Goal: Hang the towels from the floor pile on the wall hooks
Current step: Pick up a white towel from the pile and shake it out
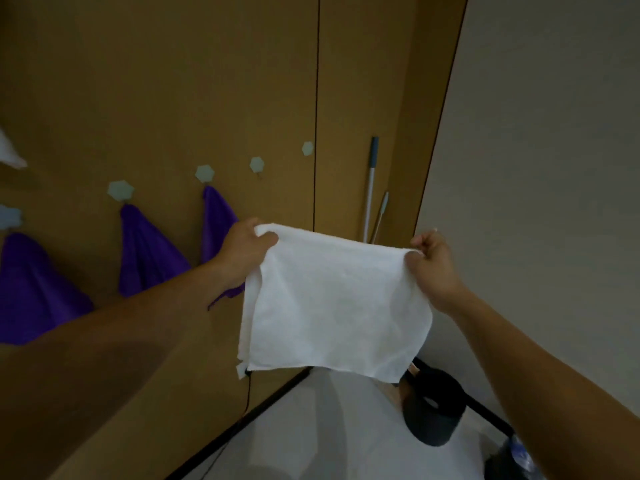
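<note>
Towel (332,299) spread — poles (370,188) partly hidden behind | purple towels (149,251) hung left

Free hooks: one bare hook (257,165) and a second bare hook (307,148) sit upper centre, with open wood wall (173,81) above them.
Taken hooks: purple towels (149,258) cover the wall at left; the nearest hangs just behind the left hand (247,252).
Corner: two mop handles (370,188) lean right of the bare hooks.
Centre: the white towel (336,303), stretched between left hand and right hand (434,268), screens the lower wall.
Floor: a dark bin (433,407) stands lower right.
</note>
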Demonstrator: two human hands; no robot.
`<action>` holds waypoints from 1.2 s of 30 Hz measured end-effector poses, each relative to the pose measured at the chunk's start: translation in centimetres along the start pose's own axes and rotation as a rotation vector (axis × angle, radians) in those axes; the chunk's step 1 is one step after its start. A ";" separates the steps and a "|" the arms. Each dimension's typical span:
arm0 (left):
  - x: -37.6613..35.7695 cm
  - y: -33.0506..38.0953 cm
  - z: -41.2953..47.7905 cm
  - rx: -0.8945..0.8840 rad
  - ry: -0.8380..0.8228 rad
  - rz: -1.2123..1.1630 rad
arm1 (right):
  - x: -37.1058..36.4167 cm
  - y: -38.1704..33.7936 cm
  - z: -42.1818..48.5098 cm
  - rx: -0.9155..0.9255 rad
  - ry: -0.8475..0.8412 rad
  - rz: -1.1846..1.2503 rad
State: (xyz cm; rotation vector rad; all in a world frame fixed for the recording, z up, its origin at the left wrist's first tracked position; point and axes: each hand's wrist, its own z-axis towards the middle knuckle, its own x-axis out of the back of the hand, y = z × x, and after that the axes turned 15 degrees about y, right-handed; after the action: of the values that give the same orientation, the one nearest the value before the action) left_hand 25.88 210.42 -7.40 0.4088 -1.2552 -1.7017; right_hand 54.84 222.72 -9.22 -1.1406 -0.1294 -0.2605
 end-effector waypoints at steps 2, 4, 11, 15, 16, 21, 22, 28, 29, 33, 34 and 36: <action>-0.3 0.5 1.1 0.035 0.087 -0.058 | -1.8 -1.0 1.4 -0.002 -0.062 0.081; -0.3 0.6 2.5 0.030 0.133 -0.014 | -3.6 -2.0 2.6 -0.020 -0.238 0.143; 2.6 1.7 8.4 0.024 0.199 -0.129 | -12.5 -7.0 5.6 0.090 -0.323 0.101; 6.0 3.3 12.1 -0.082 -0.020 0.012 | -18.4 -11.5 7.0 0.156 -0.278 0.232; 6.9 3.4 13.5 -0.087 -0.035 0.069 | -20.0 -12.7 7.4 0.170 -0.277 0.251; 11.9 4.0 20.1 -0.093 0.119 0.009 | -27.0 -19.0 8.9 0.235 -0.323 0.367; 13.0 4.1 21.1 -0.091 0.165 -0.020 | -28.1 -20.2 9.2 0.258 -0.356 0.379; 18.1 5.8 27.5 -0.208 0.419 0.105 | -33.7 -28.3 11.3 0.408 -0.409 0.531; 18.9 6.7 28.5 -0.246 0.482 0.133 | -34.7 -29.9 11.9 0.437 -0.366 0.559; 21.1 11.4 32.3 -0.438 0.705 0.281 | -38.4 -37.0 13.9 0.491 -0.223 0.696; 21.6 12.7 33.3 -0.484 0.757 0.296 | -39.1 -38.9 14.4 0.493 -0.195 0.728; 22.8 15.5 35.4 -0.535 0.866 0.310 | -40.4 -42.8 15.3 0.504 -0.151 0.779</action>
State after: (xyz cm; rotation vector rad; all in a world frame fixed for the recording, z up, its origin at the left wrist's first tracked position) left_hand -3.32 210.82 26.66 0.5095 -0.2037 -1.2850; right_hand 4.85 225.50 25.36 -0.6377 0.1176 0.5280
